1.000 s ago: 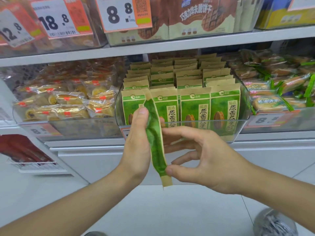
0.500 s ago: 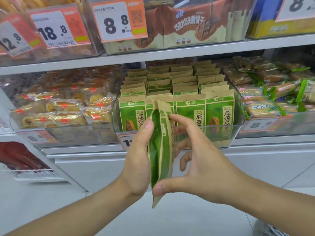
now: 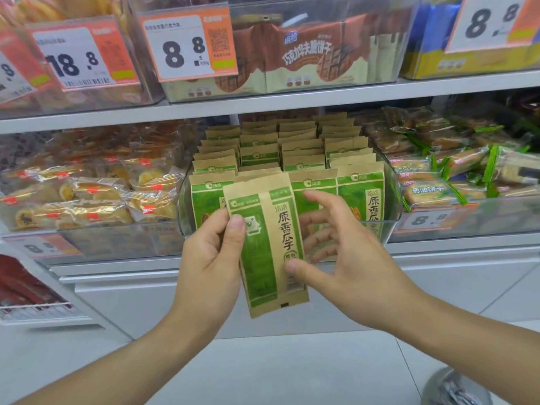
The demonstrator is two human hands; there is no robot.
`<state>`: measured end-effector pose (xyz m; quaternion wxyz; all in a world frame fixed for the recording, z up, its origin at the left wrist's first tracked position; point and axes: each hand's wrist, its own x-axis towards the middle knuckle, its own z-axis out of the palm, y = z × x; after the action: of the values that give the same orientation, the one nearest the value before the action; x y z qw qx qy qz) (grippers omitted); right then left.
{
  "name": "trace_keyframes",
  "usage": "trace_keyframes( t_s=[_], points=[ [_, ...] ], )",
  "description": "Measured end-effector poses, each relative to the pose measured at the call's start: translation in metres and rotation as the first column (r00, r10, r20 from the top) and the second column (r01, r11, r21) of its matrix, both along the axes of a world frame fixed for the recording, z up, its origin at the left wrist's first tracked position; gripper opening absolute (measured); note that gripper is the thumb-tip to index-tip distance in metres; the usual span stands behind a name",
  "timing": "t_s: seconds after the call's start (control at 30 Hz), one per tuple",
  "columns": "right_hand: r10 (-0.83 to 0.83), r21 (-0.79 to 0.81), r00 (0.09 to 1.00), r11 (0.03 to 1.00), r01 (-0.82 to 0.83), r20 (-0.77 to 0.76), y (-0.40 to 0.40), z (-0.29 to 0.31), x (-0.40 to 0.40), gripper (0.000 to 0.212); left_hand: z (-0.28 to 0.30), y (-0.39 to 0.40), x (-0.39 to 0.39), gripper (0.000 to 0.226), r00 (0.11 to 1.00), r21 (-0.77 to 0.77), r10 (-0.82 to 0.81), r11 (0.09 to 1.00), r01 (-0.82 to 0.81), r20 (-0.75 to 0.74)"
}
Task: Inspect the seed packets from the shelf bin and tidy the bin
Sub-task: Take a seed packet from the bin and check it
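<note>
The left hand pinches one green-and-kraft paper seed packet at its 9 o'clock edge, thumb on the printed face, so that the panel lies flat toward the camera for reading. The right hand is spread wide; only its thumb touches the packet, at the 4 o'clock edge, apparently as a steadying rest. The packet is held in front of the clear plastic shelf bin, at 12 o'clock, where matching packets stand in rows. Half a second earlier the packet was edge-on between both hands; it now shows its full face.
</note>
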<state>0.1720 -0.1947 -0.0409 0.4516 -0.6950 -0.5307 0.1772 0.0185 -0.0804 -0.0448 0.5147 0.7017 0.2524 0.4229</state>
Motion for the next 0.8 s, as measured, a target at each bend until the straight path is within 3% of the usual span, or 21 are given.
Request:
trace_keyframes(
  t_s=[0.13,0.23,0.37,0.6,0.8],
  points=[
    [0.038,-0.023,0.995,0.999,-0.041,-0.096,0.002,-0.004,0.008,0.061,0.002,0.000,-0.003,0.029,0.999,0.081,-0.039,0.996,0.040,-0.012],
    [0.038,-0.002,0.983,0.999,-0.039,-0.179,0.003,-0.005,0.010,0.043,0.002,-0.002,-0.001,0.030,0.996,-0.016,-0.089,0.996,0.088,-0.028],
    [-0.038,0.055,0.960,0.997,0.055,-0.279,0.004,-0.003,0.016,0.038,-0.001,-0.001,0.000,0.042,0.987,-0.099,-0.112,0.990,0.100,-0.119],
    [0.035,0.033,0.922,0.999,-0.024,-0.385,0.002,0.001,0.015,0.044,-0.003,0.001,-0.001,0.034,0.992,-0.107,-0.006,0.994,-0.008,-0.126],
    [0.192,-0.103,0.902,0.963,-0.249,-0.386,-0.003,0.001,0.019,0.087,-0.002,0.004,-0.002,0.019,0.994,-0.181,0.053,0.981,-0.068,-0.091]
  ],
)
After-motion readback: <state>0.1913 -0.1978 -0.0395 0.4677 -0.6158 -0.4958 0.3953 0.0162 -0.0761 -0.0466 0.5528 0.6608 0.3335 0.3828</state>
